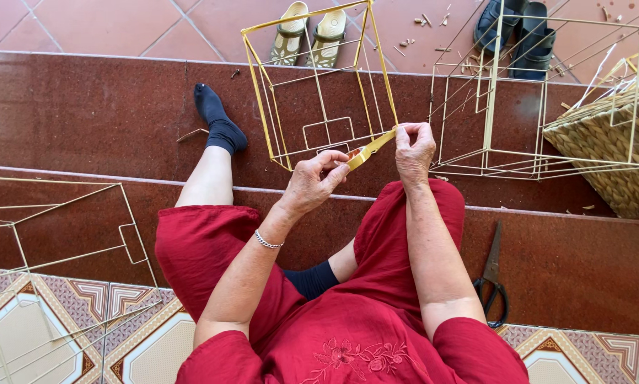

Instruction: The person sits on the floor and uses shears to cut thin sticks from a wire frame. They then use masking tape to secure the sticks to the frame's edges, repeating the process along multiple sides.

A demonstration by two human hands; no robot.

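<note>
We sit on dark red stone steps (106, 121); our left hand (312, 181) and right hand (413, 148) pinch a yellow strip (369, 149) against the wire frame (319, 85), scissors (493, 281) beside us.

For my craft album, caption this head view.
Both hands wind yellow strip around a wire frame.

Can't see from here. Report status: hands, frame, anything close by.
Left hand pinches yellow strip; right hand grips it at wire frame corner. Frame tilted on step. Scissors lie by right side, clear.
</note>
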